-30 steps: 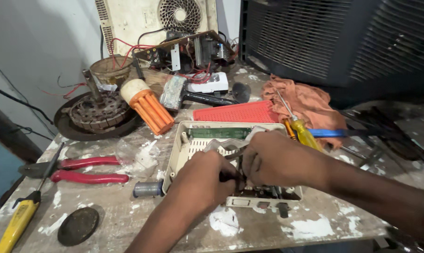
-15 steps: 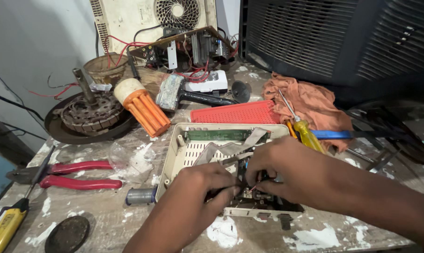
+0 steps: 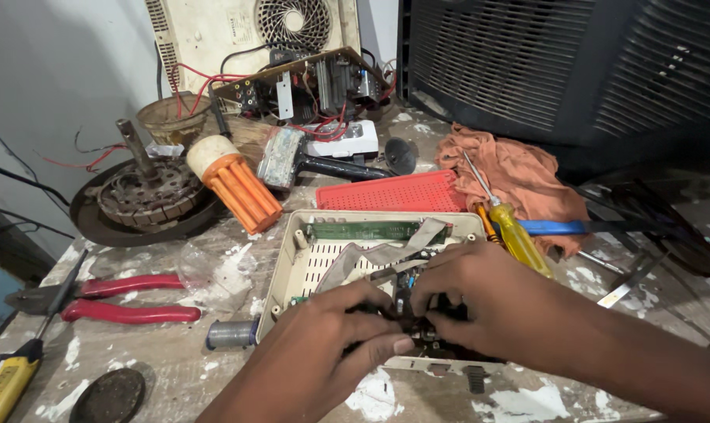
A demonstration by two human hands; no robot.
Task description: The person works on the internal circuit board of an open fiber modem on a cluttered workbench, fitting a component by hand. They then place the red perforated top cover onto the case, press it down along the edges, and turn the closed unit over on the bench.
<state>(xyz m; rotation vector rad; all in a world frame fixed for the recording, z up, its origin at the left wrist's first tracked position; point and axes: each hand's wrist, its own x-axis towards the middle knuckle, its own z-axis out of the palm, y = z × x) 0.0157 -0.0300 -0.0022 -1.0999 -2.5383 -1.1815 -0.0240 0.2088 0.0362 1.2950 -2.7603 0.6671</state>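
Observation:
A cream plastic device casing (image 3: 292, 258) lies open on the workbench, with a green circuit strip (image 3: 363, 231) along its far wall and a grey ribbon cable (image 3: 386, 252) across it. My left hand (image 3: 331, 345) and my right hand (image 3: 488, 301) meet over the casing's near edge. Both pinch a small dark component (image 3: 418, 325) inside it. The fingers hide most of that part.
Red-handled pliers (image 3: 128, 301) and a yellow-handled tool (image 3: 6, 388) lie at the left. A metal capacitor (image 3: 231, 334), an orange ribbed handle (image 3: 237, 184), a motor stator (image 3: 147, 192), a red perforated cover (image 3: 394, 192), an orange rag (image 3: 519, 176) and a yellow screwdriver (image 3: 516, 235) surround the casing.
Both hands have slid toward the casing's near edge and closed tighter around the dark part. The view has shifted, so the bench sits slightly differently in frame.

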